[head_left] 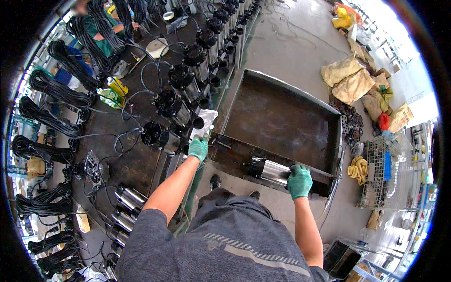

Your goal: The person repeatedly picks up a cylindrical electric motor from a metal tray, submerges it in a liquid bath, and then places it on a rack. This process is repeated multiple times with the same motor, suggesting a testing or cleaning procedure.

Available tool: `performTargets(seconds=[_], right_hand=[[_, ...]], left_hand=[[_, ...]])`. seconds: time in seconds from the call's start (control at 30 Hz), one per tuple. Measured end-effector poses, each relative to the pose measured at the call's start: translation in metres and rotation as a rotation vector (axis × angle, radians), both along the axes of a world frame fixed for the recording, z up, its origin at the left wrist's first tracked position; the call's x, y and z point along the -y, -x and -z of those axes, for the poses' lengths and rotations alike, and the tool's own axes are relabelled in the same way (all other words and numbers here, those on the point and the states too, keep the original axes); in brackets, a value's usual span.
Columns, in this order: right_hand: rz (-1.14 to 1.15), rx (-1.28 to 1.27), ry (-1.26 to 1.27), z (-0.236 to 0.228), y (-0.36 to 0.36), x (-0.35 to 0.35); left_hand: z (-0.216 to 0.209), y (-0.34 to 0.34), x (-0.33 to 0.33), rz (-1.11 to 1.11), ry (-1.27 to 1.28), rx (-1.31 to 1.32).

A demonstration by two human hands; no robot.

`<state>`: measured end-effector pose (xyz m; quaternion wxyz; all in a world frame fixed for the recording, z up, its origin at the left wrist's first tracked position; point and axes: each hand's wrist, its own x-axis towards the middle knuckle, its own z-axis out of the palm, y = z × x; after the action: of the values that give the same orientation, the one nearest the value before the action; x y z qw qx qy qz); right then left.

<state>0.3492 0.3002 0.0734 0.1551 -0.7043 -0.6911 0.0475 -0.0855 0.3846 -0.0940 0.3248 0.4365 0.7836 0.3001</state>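
My right hand [299,182], in a green glove, is wrapped round the right end of a shiny steel pump cylinder [271,170]. That cylinder lies on its side along the near ledge of a metal trough, its black end toward the left. My left hand [198,148], also gloved, reaches to the workbench edge with its fingers apart. Its fingertips are at the lower edge of a clear plastic bag [207,119]; whether they touch it, I cannot tell. Just left of that hand is a black-ended steel pump [162,137], with a cable running from it.
A rusty rectangular trough [336,141] stands ahead. Steel pumps [185,84] line the workbench [124,167], with coiled black cables [49,117] along its left. Another person's arm [115,30] is at the far left. Brown sacks [350,80] and a wire cage [385,174] stand right.
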Motion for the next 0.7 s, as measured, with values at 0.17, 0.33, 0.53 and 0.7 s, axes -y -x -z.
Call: performTargets(seconds=[0.17, 0.33, 0.53, 0.7], right_hand=[[0.005, 0.026, 0.025, -0.002, 0.001, -0.002], [0.007, 0.001, 0.026, -0.002, 0.003, 0.000], [0.013, -0.044, 0.044, 0.000, -0.004, 0.001], [-0.034, -0.187, 0.092, -0.010, -0.009, 0.001]], left_hand=[[-0.019, -0.008, 0.021, 0.094, 0.079, 0.054], [-0.092, -0.034, 0.018, -0.230, -0.193, 0.751], [-0.175, -0.107, 0.045, 0.549, -0.716, 0.150], [-0.193, -0.153, 0.067, 0.858, -0.326, -0.286]])
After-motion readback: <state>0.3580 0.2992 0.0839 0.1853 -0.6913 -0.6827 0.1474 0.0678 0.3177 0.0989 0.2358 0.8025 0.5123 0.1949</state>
